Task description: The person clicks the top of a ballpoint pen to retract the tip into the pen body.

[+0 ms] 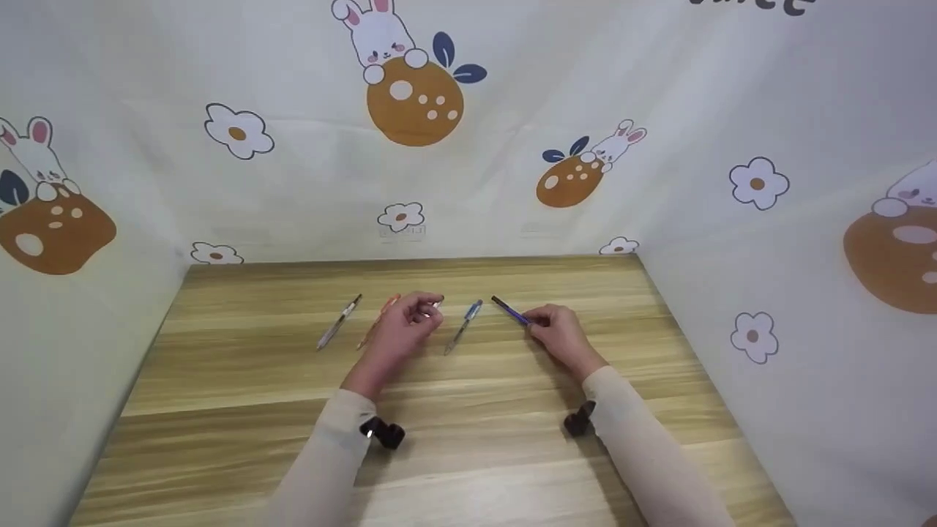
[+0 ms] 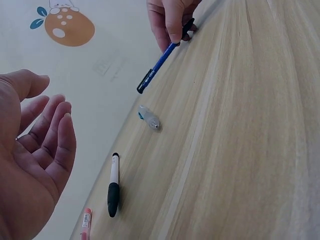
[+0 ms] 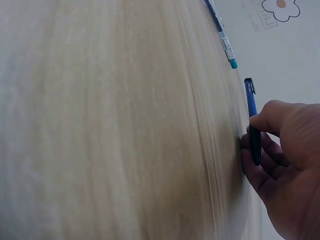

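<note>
My right hand (image 1: 564, 335) pinches a dark blue pen (image 1: 510, 310) between thumb and fingers; the pen's black clip end points away from the hand in the right wrist view. Above the table, my left hand (image 1: 399, 331) has its fingers loosely bent, with nothing between them in the left wrist view. Nearest to it lies a white pen with a black grip (image 2: 114, 185), mostly covered by that hand in the head view. A clear pen with a blue top (image 1: 464, 326) rests between the two hands. Under the left wrist, an orange pen (image 1: 393, 301) is partly hidden.
A grey and white pen (image 1: 339, 322) lies at the left of the row on the wooden table (image 1: 468, 432). Patterned cloth (image 1: 307, 183) stands as a wall behind the table and along both sides. Each sleeve carries a small black camera (image 1: 384, 432).
</note>
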Tool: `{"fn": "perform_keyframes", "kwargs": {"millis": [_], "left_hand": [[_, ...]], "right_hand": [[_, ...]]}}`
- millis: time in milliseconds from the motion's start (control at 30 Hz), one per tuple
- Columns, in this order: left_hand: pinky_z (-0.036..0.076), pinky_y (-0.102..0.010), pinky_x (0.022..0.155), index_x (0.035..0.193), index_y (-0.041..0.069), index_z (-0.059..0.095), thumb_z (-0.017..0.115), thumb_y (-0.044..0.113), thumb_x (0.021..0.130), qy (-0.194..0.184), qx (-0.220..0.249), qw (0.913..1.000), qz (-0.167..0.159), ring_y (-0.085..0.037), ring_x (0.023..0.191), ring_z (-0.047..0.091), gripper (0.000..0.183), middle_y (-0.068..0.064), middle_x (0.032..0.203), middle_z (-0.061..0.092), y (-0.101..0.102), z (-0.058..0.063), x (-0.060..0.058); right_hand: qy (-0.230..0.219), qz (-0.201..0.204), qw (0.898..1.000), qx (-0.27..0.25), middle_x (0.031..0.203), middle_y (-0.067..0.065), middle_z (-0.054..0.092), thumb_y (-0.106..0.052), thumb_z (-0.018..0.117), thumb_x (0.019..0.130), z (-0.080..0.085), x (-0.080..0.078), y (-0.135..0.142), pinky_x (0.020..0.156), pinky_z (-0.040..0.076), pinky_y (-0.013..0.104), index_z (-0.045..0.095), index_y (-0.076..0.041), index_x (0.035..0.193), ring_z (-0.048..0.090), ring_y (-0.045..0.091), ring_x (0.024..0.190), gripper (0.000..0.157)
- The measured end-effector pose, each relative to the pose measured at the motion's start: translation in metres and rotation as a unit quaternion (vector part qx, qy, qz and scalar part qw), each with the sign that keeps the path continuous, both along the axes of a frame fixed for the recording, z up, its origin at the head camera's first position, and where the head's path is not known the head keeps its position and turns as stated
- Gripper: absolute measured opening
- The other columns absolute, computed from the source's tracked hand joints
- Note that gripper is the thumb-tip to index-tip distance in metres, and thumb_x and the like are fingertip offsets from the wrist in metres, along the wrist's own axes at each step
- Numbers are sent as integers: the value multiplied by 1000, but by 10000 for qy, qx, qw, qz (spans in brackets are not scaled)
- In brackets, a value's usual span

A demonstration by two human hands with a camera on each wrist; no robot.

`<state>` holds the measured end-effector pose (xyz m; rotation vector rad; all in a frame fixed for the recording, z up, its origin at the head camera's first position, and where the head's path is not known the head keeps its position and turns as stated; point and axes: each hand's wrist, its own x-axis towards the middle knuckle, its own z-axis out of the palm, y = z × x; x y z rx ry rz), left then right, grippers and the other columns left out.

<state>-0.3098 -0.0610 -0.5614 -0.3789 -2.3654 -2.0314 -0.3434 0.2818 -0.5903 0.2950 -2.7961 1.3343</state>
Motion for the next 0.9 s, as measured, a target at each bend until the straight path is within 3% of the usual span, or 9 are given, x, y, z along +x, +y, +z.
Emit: {"fn": "perform_keyframes", "kwargs": {"millis": [267,667,900], "left_hand": [[53,-28,82,133,7,75,77,9,103,-64,-143,9998,90,-21,99,66,29,-4,107,75,-1,0,1],[55,-28,78,131,15,76,78,12,103,-358,-78,9992,155,-24,100,66,28,-6,110,74,-2,1,5],[54,-27,77,130,12,77,77,10,103,-248,-190,9994,148,-22,98,65,27,-5,108,73,-1,2,4]], "right_hand": [[-131,-100,9999,-18,112,11,79,4,77,98,0,0,2,95,58,41,84,-1,114,71,27,106,19],[-301,-79,9978,-587,110,10,80,0,82,97,-8,-3,10,88,55,28,85,-3,116,70,21,101,20],[-354,-59,9960,-824,111,11,80,-2,84,96,-11,-2,14,86,54,23,83,-1,118,69,17,99,22]]}}
